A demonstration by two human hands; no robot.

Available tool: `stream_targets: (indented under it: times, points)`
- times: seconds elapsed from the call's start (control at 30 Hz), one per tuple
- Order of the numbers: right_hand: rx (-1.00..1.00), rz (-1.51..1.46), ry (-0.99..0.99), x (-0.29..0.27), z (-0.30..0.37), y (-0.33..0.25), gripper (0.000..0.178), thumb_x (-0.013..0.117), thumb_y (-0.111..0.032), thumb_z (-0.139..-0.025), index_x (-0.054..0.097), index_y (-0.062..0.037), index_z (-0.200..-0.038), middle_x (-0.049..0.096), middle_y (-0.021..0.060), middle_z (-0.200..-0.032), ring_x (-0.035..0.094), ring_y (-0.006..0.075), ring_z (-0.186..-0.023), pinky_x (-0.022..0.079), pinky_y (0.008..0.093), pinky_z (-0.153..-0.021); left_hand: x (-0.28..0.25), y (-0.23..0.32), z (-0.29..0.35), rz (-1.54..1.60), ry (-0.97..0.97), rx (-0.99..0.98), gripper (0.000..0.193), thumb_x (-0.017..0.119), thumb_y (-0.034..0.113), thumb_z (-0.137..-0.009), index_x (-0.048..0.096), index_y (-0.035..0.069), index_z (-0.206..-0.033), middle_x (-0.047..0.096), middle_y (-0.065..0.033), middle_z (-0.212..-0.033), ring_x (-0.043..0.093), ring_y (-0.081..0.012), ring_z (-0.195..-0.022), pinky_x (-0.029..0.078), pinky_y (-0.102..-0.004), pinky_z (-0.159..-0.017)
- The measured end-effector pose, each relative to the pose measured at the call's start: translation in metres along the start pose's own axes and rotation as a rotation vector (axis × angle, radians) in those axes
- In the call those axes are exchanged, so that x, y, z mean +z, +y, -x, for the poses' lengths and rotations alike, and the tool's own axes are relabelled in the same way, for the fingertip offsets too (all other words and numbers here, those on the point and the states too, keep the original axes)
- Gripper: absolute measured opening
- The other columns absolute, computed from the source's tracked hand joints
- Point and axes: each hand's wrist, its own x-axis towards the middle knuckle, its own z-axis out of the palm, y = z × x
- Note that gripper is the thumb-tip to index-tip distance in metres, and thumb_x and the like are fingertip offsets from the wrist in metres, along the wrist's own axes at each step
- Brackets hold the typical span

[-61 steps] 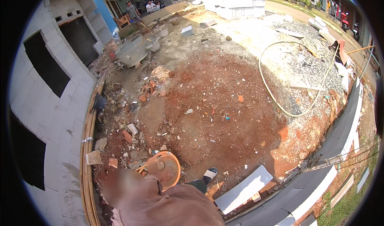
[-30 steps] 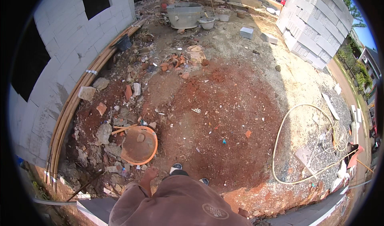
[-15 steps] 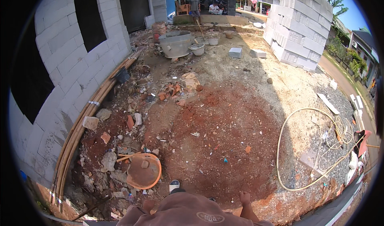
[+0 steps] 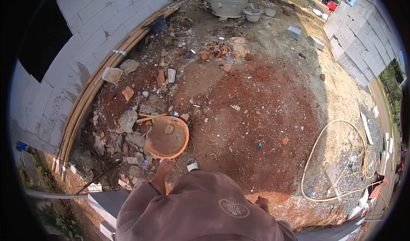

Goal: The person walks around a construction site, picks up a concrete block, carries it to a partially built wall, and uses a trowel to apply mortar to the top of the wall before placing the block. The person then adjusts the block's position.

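Note:
Just below the near rim of an orange basin (image 4: 186,142), my left hand (image 4: 165,167) hangs beside my shirt; whether it touches the rim cannot be made out, and its fingers are too small to read. The round basin lies on the rubble at left, coated inside with grey-brown residue. A lump of stone or mortar (image 4: 169,129) rests in it. Wooden sticks (image 4: 150,117) jut out by its far left edge. My right hand (image 4: 262,203) hangs over the reddish soil on the other side, fingers curled in, with nothing visible in them.
Bamboo poles (image 4: 85,109) run along the block wall (image 4: 96,29) at left, beside broken masonry. A yellowish hose (image 4: 308,159) coils on gravel at right. Farther off stand a grey tub (image 4: 228,4), buckets and stacked blocks (image 4: 363,36). My shoe (image 4: 192,164) is beside the basin.
My view has tilted down and turned left, and my body fills more of the lower edge. My left hand has come out nearer the basin; the basin and its lump look unmoved.

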Motion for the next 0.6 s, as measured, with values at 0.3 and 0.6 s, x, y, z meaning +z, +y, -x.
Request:
stream_targets:
  times: [0.3,0.6]
  points:
    - [-0.359,0.431,-0.064,0.182,0.053,-0.114,0.019,0.054,-0.02,-0.087,0.049,-0.0113,-0.072,0.046,-0.0008,-0.057,0.043,0.0096,-0.043,0.031,0.0246,-0.037,-0.023,-0.109,-0.002,0.151,0.194,-0.138,0.035,0.053,0.037,-0.083,0.062,0.005,-0.092,0.063,-0.0228,-0.088,0.06,-0.04,-0.088,0.048,-0.0466,-0.074]
    - [-0.556,0.893,-0.117,0.282,0.059,-0.177,0.017,0.054,-0.021,-0.086,0.057,-0.0064,-0.078,0.054,0.0016,-0.061,0.052,0.012,-0.05,0.04,0.0272,-0.043,0.043,-0.29,0.083,-0.932,0.366,0.095,0.016,0.054,0.009,-0.076,0.049,0.003,-0.09,0.048,-0.0123,-0.069,0.051,-0.0229,-0.053,0.039,-0.0362,-0.041]
